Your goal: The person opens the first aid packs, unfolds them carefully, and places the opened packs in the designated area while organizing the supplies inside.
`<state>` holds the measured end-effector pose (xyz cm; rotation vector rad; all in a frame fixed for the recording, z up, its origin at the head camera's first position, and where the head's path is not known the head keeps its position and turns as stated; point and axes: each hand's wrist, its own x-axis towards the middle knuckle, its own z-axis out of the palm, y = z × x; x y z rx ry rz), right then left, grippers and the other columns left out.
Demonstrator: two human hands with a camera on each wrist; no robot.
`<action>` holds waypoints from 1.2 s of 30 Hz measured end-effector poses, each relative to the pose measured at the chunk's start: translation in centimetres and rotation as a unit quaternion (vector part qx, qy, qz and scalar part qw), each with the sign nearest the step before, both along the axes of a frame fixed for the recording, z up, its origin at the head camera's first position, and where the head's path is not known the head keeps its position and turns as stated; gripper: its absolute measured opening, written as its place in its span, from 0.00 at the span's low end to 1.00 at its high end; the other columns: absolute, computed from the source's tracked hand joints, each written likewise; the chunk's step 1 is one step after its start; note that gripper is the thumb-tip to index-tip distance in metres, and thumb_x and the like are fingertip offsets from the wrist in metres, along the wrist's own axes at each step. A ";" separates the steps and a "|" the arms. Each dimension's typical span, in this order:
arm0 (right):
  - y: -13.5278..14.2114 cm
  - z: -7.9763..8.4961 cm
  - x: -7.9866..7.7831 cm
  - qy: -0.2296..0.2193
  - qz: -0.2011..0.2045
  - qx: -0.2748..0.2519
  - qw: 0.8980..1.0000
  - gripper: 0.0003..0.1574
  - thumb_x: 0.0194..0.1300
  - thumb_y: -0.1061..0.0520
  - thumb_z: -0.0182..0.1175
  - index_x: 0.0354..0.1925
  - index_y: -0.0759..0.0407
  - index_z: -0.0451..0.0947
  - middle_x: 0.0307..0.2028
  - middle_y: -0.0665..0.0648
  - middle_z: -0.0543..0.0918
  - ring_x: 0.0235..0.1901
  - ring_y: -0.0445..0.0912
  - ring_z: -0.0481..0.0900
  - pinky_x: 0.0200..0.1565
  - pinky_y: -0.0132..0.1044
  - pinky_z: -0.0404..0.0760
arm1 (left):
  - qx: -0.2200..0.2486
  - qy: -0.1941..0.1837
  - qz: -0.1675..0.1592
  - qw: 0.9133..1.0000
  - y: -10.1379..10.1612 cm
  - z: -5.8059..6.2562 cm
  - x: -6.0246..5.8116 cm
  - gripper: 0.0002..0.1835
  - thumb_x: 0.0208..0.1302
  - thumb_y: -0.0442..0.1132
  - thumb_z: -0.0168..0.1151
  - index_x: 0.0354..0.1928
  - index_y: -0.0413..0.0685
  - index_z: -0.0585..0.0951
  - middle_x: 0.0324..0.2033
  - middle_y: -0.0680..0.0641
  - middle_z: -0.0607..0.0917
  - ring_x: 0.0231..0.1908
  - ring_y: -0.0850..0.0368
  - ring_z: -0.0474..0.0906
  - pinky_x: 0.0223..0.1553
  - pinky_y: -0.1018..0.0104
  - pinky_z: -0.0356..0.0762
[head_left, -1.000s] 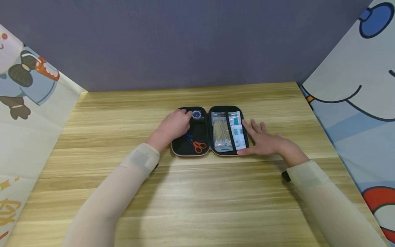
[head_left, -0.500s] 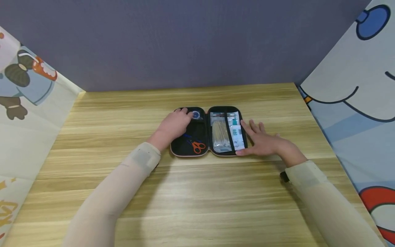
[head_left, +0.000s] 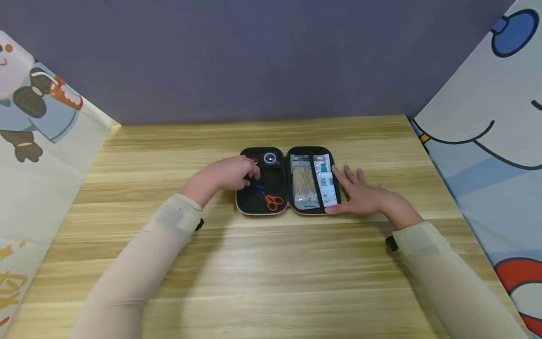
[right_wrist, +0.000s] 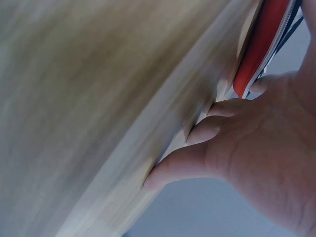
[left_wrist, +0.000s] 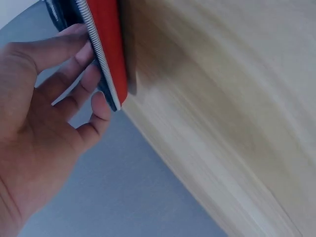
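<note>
A small zip case [head_left: 242, 207] with a red outside and black inside lies open on the table. My left hand [head_left: 228, 172] reaches over its left half, fingers bent, thumb right by the blue blades of orange-handled scissors [head_left: 274, 202]. In the left wrist view my fingers curl at the zip edge [left_wrist: 100, 52]; I cannot tell whether they pinch anything. A round clear-and-blue item [head_left: 270, 158] sits at the top of that half. My right hand [head_left: 364, 195] spreads at the right half's outer edge, thumb at its lower corner and several fingertips on the table.
In the right half, a bag of cotton swabs [head_left: 304, 186] and white-and-green packets [head_left: 327, 186] lie under a black strap [head_left: 316, 181]. The wooden table [head_left: 262, 268] meets a grey-purple wall [head_left: 262, 61] at the back. Cartoon-printed walls [head_left: 461, 99] flank both sides.
My left hand has moved from the upper left corner of the case down toward the scissors, uncovering the round item. My right hand stays at the case's right edge.
</note>
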<state>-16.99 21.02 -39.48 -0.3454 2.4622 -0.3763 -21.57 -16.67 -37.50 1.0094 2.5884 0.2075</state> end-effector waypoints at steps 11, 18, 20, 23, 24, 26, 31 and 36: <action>0.0 0.0 0.2 -0.001 -0.004 -0.002 1.000 0.84 0.58 0.14 0.63 0.85 0.40 0.20 0.85 0.66 0.21 0.81 0.75 0.18 0.62 0.94 0.31 | -0.006 0.048 0.014 0.999 0.0 -1.3 -0.1 0.07 0.71 0.36 0.67 0.48 0.46 0.89 0.46 0.43 0.89 0.50 0.47 0.84 0.57 0.49 0.84; 0.0 -0.2 0.0 0.001 -0.007 0.003 1.000 0.85 0.56 0.12 0.62 0.85 0.38 0.19 0.85 0.64 0.21 0.81 0.74 0.18 0.63 0.94 0.31 | -0.006 0.096 0.039 0.995 -0.3 -1.3 -0.1 0.08 0.72 0.34 0.65 0.49 0.45 0.88 0.52 0.42 0.88 0.53 0.43 0.85 0.56 0.48 0.86; 0.1 -0.2 0.0 0.002 -0.006 0.002 1.000 0.85 0.56 0.12 0.62 0.85 0.39 0.19 0.85 0.65 0.21 0.81 0.74 0.18 0.62 0.94 0.31 | 0.003 0.117 0.039 0.992 -0.4 -1.0 -0.1 0.08 0.73 0.33 0.64 0.48 0.44 0.89 0.51 0.41 0.88 0.51 0.42 0.86 0.53 0.48 0.87; 0.2 -0.1 0.0 0.002 -0.007 0.003 1.000 0.85 0.56 0.12 0.62 0.85 0.39 0.19 0.85 0.65 0.20 0.81 0.74 0.18 0.62 0.94 0.31 | 0.001 0.135 0.039 0.990 -0.4 -0.7 -0.1 0.09 0.73 0.33 0.65 0.50 0.44 0.89 0.51 0.41 0.88 0.51 0.42 0.86 0.53 0.48 0.87; 0.2 -0.1 0.1 0.003 -0.007 0.003 1.000 0.85 0.56 0.12 0.62 0.85 0.39 0.19 0.85 0.65 0.20 0.81 0.74 0.18 0.62 0.94 0.30 | -0.004 0.135 0.039 0.990 -0.4 -0.6 -0.1 0.09 0.73 0.34 0.65 0.51 0.44 0.88 0.52 0.41 0.88 0.52 0.41 0.86 0.54 0.47 0.87; 0.3 -0.1 0.1 0.003 -0.007 0.003 1.000 0.85 0.57 0.12 0.62 0.85 0.39 0.19 0.84 0.65 0.20 0.81 0.74 0.17 0.62 0.94 0.30 | -0.014 0.125 0.038 0.991 -0.3 -0.7 -0.1 0.13 0.72 0.36 0.67 0.55 0.44 0.88 0.57 0.40 0.87 0.56 0.40 0.85 0.58 0.45 0.85; 0.3 -0.2 0.1 0.006 -0.004 0.004 1.000 0.84 0.57 0.13 0.61 0.85 0.38 0.19 0.84 0.65 0.20 0.81 0.74 0.18 0.61 0.94 0.30 | -0.032 0.128 0.018 0.991 0.1 -1.4 -0.2 0.12 0.71 0.40 0.70 0.53 0.45 0.88 0.56 0.41 0.86 0.57 0.42 0.83 0.57 0.44 0.85; 0.1 -0.3 0.1 0.008 -0.005 0.005 1.000 0.84 0.57 0.12 0.62 0.85 0.38 0.19 0.85 0.65 0.21 0.81 0.74 0.19 0.62 0.94 0.31 | -0.027 0.153 0.010 0.988 0.1 -1.7 0.1 0.07 0.72 0.40 0.70 0.46 0.47 0.88 0.47 0.45 0.86 0.51 0.45 0.83 0.51 0.46 0.87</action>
